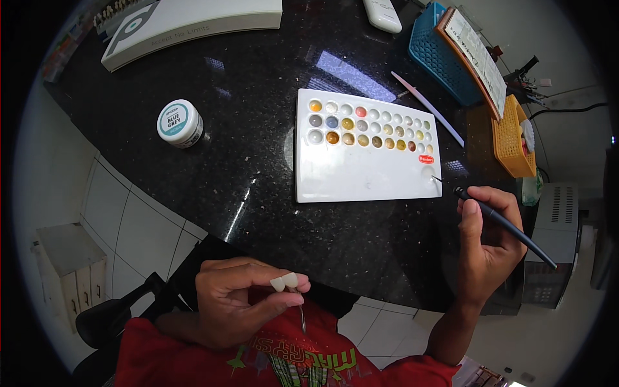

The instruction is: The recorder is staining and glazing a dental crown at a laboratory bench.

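With my left hand (242, 293), just short of the counter's near edge, I am holding two tooth-shaped pieces (291, 280) up between thumb and forefinger. They are showing off-white and smooth, standing side by side, and a thin metal stem (302, 319) is hanging below them; its join is hiding behind my fingers. My right hand (490, 238) is closing around a slim dark brush (509, 226), its fine tip reaching over the shallow round dip in the palette's lower right corner; I cannot tell whether it is touching.

The white palette (361, 187) is lying flat on the black counter (271, 238), three rows of wells carrying amber, pink, grey-blue and ochre. Its near edge is leaving a broad strip of counter toward me, and a wide gap is opening on its left before the white jar (180, 122). On the right, a curved pale strip (429, 106) is crowding its far corner, with a blue basket (445, 61) and a yellow basket (514, 138) standing beyond. Farthest left, a white box (193, 29) is bounding the space.
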`<act>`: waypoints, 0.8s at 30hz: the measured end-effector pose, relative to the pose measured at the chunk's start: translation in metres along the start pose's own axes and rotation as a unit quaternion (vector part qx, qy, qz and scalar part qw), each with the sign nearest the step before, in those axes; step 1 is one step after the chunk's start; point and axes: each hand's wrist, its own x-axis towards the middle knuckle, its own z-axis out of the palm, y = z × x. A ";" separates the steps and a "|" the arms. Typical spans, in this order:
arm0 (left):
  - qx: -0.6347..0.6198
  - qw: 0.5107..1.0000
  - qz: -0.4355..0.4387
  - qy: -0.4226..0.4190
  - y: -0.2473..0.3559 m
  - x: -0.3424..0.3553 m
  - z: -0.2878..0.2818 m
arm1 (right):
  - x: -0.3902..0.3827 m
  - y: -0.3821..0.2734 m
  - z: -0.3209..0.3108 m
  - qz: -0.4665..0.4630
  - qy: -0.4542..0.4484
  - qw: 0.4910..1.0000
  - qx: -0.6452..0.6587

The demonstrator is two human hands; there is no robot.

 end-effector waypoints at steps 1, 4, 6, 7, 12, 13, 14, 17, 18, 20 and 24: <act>0.001 1.000 0.000 0.001 0.000 -0.001 0.000 | 0.000 0.001 0.000 0.000 -0.001 1.000 0.001; 0.013 1.000 -0.008 -0.005 0.000 -0.001 -0.001 | 0.001 0.002 0.001 -0.002 -0.011 1.000 0.000; -0.009 1.000 -0.003 0.012 0.000 -0.003 -0.002 | 0.001 0.001 0.005 0.011 -0.025 1.000 -0.005; -0.005 1.000 -0.009 0.002 0.001 0.000 -0.002 | 0.001 0.005 0.005 -0.008 -0.007 1.000 -0.011; -0.014 0.999 -0.015 -0.034 0.008 0.007 0.001 | -0.023 -0.018 -0.017 -0.068 0.066 0.996 0.005; -0.008 1.000 -0.015 -0.021 0.008 0.005 0.001 | -0.030 -0.026 -0.008 -0.098 0.059 0.993 0.036; -0.021 0.999 -0.020 -0.018 0.008 0.005 0.001 | -0.038 -0.028 -0.006 -0.085 0.020 0.993 0.082; -0.062 0.996 -0.056 -0.011 0.012 0.004 0.002 | -0.060 -0.043 0.024 -0.077 -0.021 0.973 0.216; -0.092 0.992 -0.090 -0.006 0.014 0.003 0.001 | -0.066 -0.046 0.033 -0.082 -0.040 0.966 0.241; -0.126 0.985 -0.120 -0.002 0.015 0.002 0.000 | -0.072 -0.053 0.044 -0.079 -0.058 0.965 0.244; -0.182 0.965 -0.190 -0.018 0.020 0.005 -0.003 | -0.068 -0.056 0.047 -0.069 -0.064 0.965 0.245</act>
